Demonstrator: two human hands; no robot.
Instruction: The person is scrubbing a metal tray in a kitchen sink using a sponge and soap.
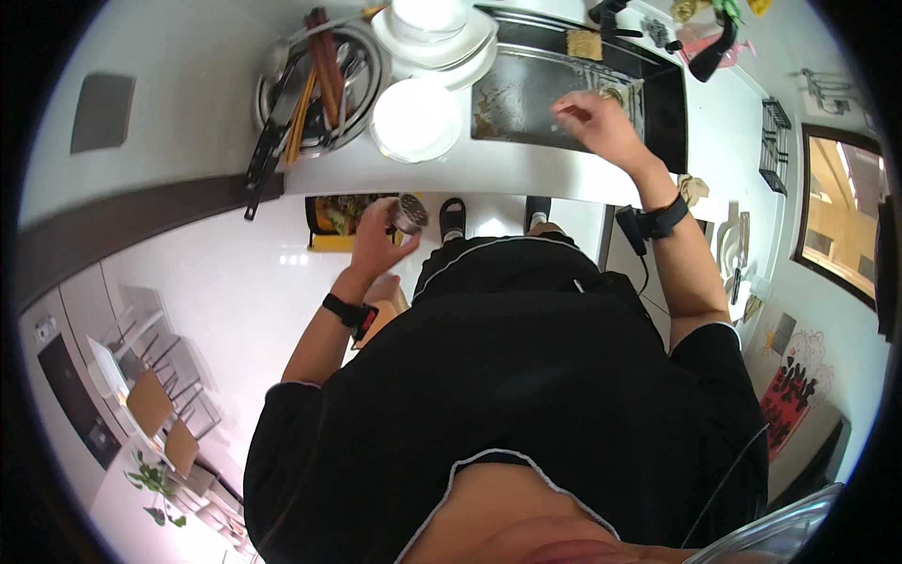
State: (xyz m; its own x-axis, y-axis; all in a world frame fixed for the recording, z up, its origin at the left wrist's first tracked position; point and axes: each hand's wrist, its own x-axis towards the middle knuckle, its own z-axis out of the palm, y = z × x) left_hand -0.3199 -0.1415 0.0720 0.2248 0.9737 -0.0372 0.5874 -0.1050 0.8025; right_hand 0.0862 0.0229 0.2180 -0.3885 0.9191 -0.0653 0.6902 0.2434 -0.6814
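Observation:
My left hand [373, 238] grips a small round metal sink strainer [409, 214] with a perforated face. It is held out past the counter's front edge, above and beside a bin [330, 244] with a yellow rim that has food scraps in it. Over the right part of the dark sink [525, 99] hangs my right hand [602, 130], fingers loosely curled and nothing seen in them. Wet brown residue [486, 113] lies on the sink floor at its left side. Close behind the right hand, the drain area [620, 92] is partly covered by it.
Left of the sink stand stacked white plates and bowls [416, 120]. Beside them a metal basin [380, 53] holds chopsticks, spoons and black-handled knives [264, 155], whose handles jut over the counter edge. A sponge [584, 45] and black faucet [609, 14] are at the back.

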